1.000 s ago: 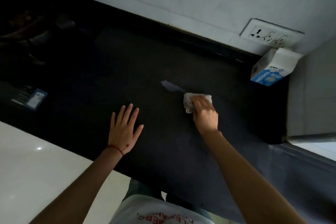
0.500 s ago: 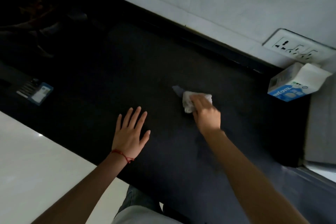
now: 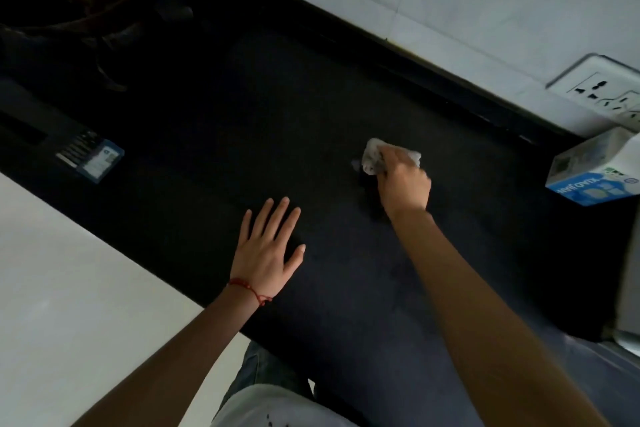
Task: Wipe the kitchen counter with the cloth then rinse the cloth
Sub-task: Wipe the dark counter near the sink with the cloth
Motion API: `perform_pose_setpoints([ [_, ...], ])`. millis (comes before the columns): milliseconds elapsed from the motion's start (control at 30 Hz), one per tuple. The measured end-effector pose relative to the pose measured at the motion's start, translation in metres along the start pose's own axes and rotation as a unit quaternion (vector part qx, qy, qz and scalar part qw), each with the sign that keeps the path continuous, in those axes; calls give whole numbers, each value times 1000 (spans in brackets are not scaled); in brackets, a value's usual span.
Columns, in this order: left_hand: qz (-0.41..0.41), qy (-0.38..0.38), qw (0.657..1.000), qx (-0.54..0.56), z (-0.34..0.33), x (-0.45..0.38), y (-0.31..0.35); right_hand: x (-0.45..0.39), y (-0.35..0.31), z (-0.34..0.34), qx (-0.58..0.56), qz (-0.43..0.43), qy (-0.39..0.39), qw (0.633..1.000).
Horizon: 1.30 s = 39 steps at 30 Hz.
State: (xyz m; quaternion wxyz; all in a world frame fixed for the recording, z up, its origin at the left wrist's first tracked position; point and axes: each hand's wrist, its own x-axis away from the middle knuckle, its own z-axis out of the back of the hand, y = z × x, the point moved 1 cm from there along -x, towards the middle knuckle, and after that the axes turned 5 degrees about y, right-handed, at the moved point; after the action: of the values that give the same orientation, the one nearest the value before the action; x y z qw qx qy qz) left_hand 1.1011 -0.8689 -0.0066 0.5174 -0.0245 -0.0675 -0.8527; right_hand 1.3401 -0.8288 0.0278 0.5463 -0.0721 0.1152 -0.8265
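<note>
The black kitchen counter (image 3: 277, 121) runs diagonally across the view. My right hand (image 3: 403, 180) presses a crumpled white cloth (image 3: 372, 156) onto the counter near its middle, fingers closed over it; much of the cloth is hidden under the hand. My left hand (image 3: 268, 250) lies flat on the counter near the front edge, fingers spread, holding nothing. A red thread bracelet circles the left wrist.
A white and blue carton (image 3: 595, 170) stands at the right by a wall socket (image 3: 602, 90). A small blue-edged packet (image 3: 93, 156) lies at the left. Dark, dim objects sit at the far left. A pale tiled wall backs the counter; white floor lies below.
The pale wet streak beside the cloth has shrunk to a faint spot as my right hand rubbed the cloth over it. My left hand stayed flat. The view shifted left.
</note>
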Motion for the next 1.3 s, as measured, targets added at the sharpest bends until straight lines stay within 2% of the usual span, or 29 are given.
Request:
perform_pose_setpoints([
  [33, -1, 1, 1000, 0, 0, 0, 0, 4, -5, 1, 2, 0, 1, 1000],
  [133, 6, -6, 1000, 4, 1, 0, 0, 51, -6, -4, -57, 122, 95, 986],
  [233, 6, -1, 1000, 10, -1, -1, -1, 57, -3, -4, -53, 182, 85, 978],
  [267, 3, 1, 1000, 13, -1, -1, -1, 40, -7, -1, -39, 170, 69, 982],
  [333, 1, 7, 1000, 12, -2, -1, -2, 3, -13, 0, -20, 91, 23, 995],
  [400, 2, 9, 1000, 12, -2, 0, -1, -6, -20, -2, -33, 59, 27, 997],
  [500, 4, 8, 1000, 10, 0, 0, -1, 39, -19, -12, -57, 171, 83, 980],
  [600, 4, 8, 1000, 6, 0, -1, -1, 50, -12, -16, -64, 260, 76, 960],
  [667, 0, 14, 1000, 10, 0, -1, -1, 16, -21, -11, -49, 226, 56, 971],
  [733, 2, 14, 1000, 15, -1, 0, -2, -17, -32, -11, -39, 126, 20, 991],
  [800, 3, 14, 1000, 15, 0, 0, -2, -17, -44, -15, -47, 82, 21, 995],
  [900, 3, 7, 1000, 10, -1, 0, -2, 31, -44, -28, -66, 198, 51, 977],
  [967, 4, 9, 1000, 10, -1, -1, -2, 32, -37, -26, -54, 257, 56, 963],
  [1033, 2, 15, 1000, 17, -1, -2, -2, 1, -44, -15, -44, 232, 42, 971],
  [1133, 3, 22, 999, 23, -2, 0, -1, -28, -55, -12, -15, 86, 19, 996],
  [1167, 3, 21, 1000, 22, -2, 0, -1, -21, -59, -12, -22, 88, 27, 995],
  [1267, 4, 20, 1000, 13, -1, -1, -2, 14, -42, -19, -38, 199, 55, 978],
  [1300, 3, 21, 1000, 9, -1, -1, -2, 17, -28, -15, -29, 206, 59, 976],
])
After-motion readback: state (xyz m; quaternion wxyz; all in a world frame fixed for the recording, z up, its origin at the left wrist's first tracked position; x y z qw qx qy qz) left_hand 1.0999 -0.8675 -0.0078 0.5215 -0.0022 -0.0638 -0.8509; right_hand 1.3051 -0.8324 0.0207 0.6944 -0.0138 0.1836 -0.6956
